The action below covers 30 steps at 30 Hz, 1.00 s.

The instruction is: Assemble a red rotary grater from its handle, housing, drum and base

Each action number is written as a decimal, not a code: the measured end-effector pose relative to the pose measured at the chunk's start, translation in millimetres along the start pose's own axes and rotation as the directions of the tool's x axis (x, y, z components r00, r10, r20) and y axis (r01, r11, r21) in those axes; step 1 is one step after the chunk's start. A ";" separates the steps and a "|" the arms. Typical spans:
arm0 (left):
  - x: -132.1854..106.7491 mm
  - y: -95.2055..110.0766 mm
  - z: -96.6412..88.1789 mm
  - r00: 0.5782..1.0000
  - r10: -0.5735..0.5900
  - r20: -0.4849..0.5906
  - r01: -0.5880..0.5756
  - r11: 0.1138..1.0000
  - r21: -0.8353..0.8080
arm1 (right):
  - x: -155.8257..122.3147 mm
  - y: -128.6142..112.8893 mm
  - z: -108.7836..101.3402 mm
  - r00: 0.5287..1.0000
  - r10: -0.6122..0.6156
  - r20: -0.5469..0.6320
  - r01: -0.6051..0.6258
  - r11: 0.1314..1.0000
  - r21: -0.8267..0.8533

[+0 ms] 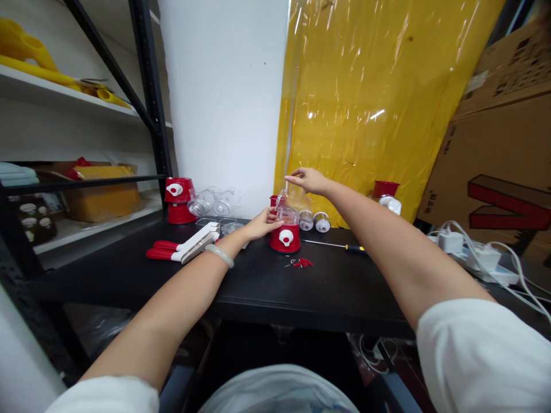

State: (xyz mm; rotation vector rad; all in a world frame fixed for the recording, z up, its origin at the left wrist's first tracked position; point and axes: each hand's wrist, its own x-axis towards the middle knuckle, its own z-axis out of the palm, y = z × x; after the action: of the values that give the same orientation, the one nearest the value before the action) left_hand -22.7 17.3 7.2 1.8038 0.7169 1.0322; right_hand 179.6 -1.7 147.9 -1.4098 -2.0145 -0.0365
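Centrally on the black table [258, 287], a red base [284, 240] carries a clear bowl [289, 216]; the bowl's contents cannot be made out. The left hand [259, 225] grips this unit from the side, fingers curled closely against it. The right hand [309, 180] hovers above, fingertips [289, 178] pinched narrowly on a thin clear plastic piece [282, 198] that rises from the bowl. Two small drums [314, 221] stand just behind; a screwdriver [340, 246] lies near, to the right
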 end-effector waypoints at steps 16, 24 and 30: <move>4.6 -6.5 -4.2 0.998 0.060 0.015 -0.061 0.997 0.053 | -18.1 94.2 30.8 0.847 0.485 -0.216 -0.512 0.854 -0.089; 3.6 -11.4 -9.4 0.993 0.120 -0.009 -0.117 0.981 0.158 | -44.0 150.8 94.6 0.606 0.787 -0.112 -0.784 0.616 0.084; 3.5 -14.1 -9.3 0.991 0.133 -0.018 -0.127 0.974 0.189 | -46.5 158.1 85.0 0.569 0.809 -0.145 -0.782 0.587 0.209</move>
State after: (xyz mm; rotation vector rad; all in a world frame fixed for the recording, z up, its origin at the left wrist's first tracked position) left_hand -29.8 29.9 -2.2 2.0241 0.7431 1.1108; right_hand 279.3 58.2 3.5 -2.0110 -1.0067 0.3102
